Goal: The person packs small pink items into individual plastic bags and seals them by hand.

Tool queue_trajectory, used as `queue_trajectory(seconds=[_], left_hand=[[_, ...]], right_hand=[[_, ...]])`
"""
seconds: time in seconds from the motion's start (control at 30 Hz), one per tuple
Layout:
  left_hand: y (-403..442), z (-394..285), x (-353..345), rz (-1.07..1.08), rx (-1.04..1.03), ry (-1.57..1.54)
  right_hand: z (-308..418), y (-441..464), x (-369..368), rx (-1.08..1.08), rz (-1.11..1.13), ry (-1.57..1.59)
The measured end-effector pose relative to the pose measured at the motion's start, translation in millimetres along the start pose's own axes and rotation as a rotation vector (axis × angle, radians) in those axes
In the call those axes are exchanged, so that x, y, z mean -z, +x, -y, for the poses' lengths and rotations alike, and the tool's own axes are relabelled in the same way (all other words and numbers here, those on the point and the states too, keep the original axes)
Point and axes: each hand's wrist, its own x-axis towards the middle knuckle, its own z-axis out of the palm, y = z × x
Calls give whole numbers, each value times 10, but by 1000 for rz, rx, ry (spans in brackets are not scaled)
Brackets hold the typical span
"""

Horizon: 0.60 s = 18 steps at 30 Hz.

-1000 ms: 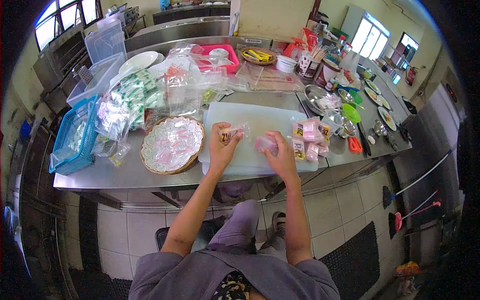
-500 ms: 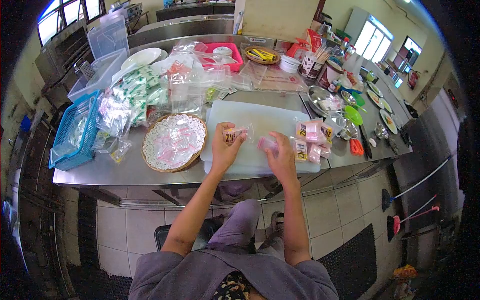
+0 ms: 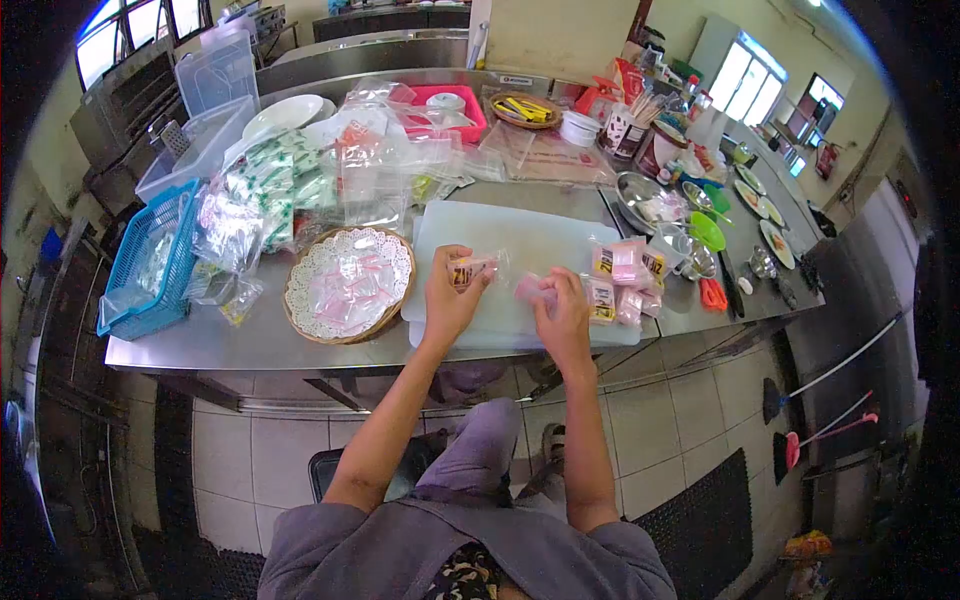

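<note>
My left hand [image 3: 450, 308] is closed on a small clear zip bag [image 3: 478, 270] with a yellow-and-black label, held above the white cutting board [image 3: 520, 222]. A short gap to the right, my right hand [image 3: 566, 318] pinches a small pink-tinged plastic packet [image 3: 530, 288], partly hidden by the fingers. Beside that hand, several labelled zip bag packs [image 3: 627, 265] lie piled at the board's right end. On the left, a round wicker basket [image 3: 402, 312] lined with a white doily holds loose clear bags [image 3: 358, 285] with pink strips.
A blue plastic basket [image 3: 125, 322] and a heap of plastic packaging [image 3: 265, 185] crowd the counter's left side. Behind stands a pink tray [image 3: 468, 132]. To the right are a metal bowl [image 3: 628, 190], a green bowl [image 3: 706, 230] and a knife [image 3: 731, 285].
My right fingers have closed more tightly around the pink-tinged packet and shifted slightly. My left hand keeps its hold on the labelled bag, almost still.
</note>
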Motion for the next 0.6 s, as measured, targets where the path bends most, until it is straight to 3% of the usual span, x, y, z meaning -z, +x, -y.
queue_trajectory(seconds=[0.17,0.27,0.37,0.47,0.6], left_hand=[[-7,-51,5,7,-3,15],[-1,-38,13,24,28,-62],[23,27,58,84,112,-193],[27,-30,86,171,140,-335],[38,-68,121,236,173,-383]], right_hand=[[-17,2,-48,-175,41,109],[-47,27,-19,110,-108,-185],[-70,85,-28,79,-216,-65],[-68,110,-24,-346,-67,692],[94,147,21,-346,-82,796]])
